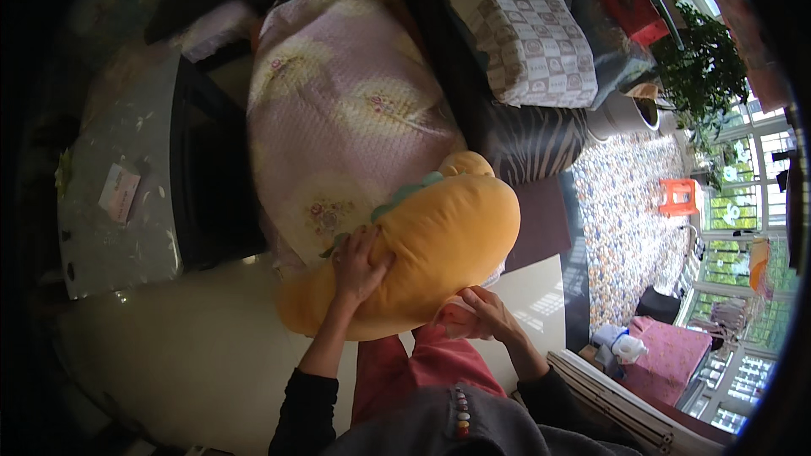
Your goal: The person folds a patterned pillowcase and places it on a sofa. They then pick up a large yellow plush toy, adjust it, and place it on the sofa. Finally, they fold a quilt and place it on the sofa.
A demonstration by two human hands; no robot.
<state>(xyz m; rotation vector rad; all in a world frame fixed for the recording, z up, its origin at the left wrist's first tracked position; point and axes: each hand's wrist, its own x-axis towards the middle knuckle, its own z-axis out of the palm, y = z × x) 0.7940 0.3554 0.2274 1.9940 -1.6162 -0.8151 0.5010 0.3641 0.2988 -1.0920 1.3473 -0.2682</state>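
A large orange-yellow plush toy (443,234) with green scallops along one side lies across the near end of a bed, in front of my body. My left hand (361,266) grips its upper side, fingers bent into the soft fabric. At the toy's lower right edge my right hand (485,310) pinches the fabric beside a pink-and-white cloth piece (457,318). Whether that piece belongs to the toy, I cannot tell. Beneath the far part of the toy spreads a pink quilted bedcover (355,101) with floral patches.
Left of the bed stands a table with a shiny covering (146,228) and a printed card (120,192). A checked cushion (538,44) and a zebra-striped cushion (538,145) are at the right. Farther right are an orange stool (679,197) and a potted plant (703,63).
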